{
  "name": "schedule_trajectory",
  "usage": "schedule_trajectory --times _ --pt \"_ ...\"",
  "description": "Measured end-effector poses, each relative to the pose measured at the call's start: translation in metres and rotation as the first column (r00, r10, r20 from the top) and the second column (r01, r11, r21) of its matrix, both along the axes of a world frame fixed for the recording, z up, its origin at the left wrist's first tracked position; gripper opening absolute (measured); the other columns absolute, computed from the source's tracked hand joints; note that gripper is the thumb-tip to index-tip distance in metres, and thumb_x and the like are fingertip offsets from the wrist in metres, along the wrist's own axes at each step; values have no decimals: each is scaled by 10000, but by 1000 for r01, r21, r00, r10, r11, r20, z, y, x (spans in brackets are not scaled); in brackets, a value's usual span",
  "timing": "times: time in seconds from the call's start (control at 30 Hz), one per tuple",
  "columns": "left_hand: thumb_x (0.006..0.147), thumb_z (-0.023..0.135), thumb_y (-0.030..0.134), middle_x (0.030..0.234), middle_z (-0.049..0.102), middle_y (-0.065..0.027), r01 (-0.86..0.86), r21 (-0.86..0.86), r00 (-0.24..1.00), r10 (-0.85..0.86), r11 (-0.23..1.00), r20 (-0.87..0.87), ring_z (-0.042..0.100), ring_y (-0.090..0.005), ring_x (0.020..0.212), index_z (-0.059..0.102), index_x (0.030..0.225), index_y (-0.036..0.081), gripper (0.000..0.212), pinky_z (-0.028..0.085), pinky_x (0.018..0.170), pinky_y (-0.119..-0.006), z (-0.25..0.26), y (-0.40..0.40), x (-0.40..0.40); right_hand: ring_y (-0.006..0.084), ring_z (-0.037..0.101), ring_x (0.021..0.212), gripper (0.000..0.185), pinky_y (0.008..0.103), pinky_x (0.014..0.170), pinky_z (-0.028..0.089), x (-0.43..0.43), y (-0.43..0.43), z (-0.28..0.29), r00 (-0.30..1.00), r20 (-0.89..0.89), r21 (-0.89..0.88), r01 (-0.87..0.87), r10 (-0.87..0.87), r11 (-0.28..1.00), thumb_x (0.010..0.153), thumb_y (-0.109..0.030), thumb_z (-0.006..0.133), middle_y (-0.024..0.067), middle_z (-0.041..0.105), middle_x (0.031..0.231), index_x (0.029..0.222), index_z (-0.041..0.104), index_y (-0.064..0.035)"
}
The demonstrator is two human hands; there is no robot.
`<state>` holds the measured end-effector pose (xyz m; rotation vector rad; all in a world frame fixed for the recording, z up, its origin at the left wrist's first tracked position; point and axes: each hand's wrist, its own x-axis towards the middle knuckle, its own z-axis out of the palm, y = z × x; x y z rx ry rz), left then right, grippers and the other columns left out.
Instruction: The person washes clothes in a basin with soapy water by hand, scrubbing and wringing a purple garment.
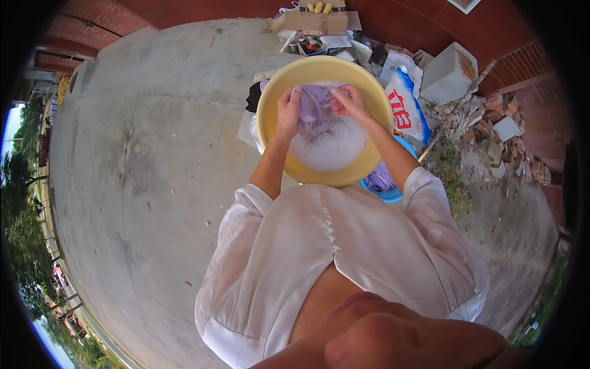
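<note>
A wet lilac cloth (313, 104) is stretched between my two hands over a yellow plastic basin (273, 147). My left hand (289, 110) grips its left edge, thumb on top. My right hand (351, 102) pinches the cloth's upper right part between thumb and fingers. The middle of the cloth droops towards white suds (329, 150) that cover the water, so its lower end is partly hidden by foam. Dark specks lie on the suds beside the cloth. Both hands are inside the basin's rim.
Right of the basin stands a Liby detergent bag (405, 108). A blue plastic basket (392, 196) holds purple fabric (380, 179), partly under my right arm. Black cloth (253, 97) lies left. Beyond are a cardboard box (322, 23) with corn cobs (319, 7), a white block (445, 76) and brick rubble (495, 120).
</note>
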<state>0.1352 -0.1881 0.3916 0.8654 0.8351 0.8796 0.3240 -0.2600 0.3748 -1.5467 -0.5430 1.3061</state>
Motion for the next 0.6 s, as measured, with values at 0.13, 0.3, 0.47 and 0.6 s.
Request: schedule_trajectory --times 0.13,0.3,0.47,0.6 --pt "975 549 212 932 657 -28 60 -149 998 -55 987 39 610 -107 813 644 1029 34 209 506 718 -265 5 0 -3 174 639 833 567 309 778 527 -27 0 -25 971 189 220 -187 146 957 865 -236 712 105 662 970 1316 461 0" --pt "972 554 269 948 660 -37 137 -115 981 -151 984 -119 613 -107 811 651 1030 37 258 504 690 -256 2 14 -14 117 585 871 376 292 777 465 -36 8 -29 876 304 137 -429 375 893 866 -209 617 55 663 942 1165 600 18" --pt "964 568 355 1061 663 -77 207 75 897 -158 975 -412 632 -152 865 638 1157 9 402 519 732 -274 -23 28 -35 141 605 845 297 309 779 477 -2 1 -18 887 -342 216 -249 312 944 901 -270 590 7 650 911 1090 633 -44" --pt "949 602 362 1101 656 -98 366 -265 901 -411 892 -138 640 -175 910 621 1197 -16 452 525 811 -307 6 2 -14 80 559 650 267 241 545 438 -2 5 36 905 -337 209 -197 259 958 909 -285 618 -2 624 859 1046 626 -56"
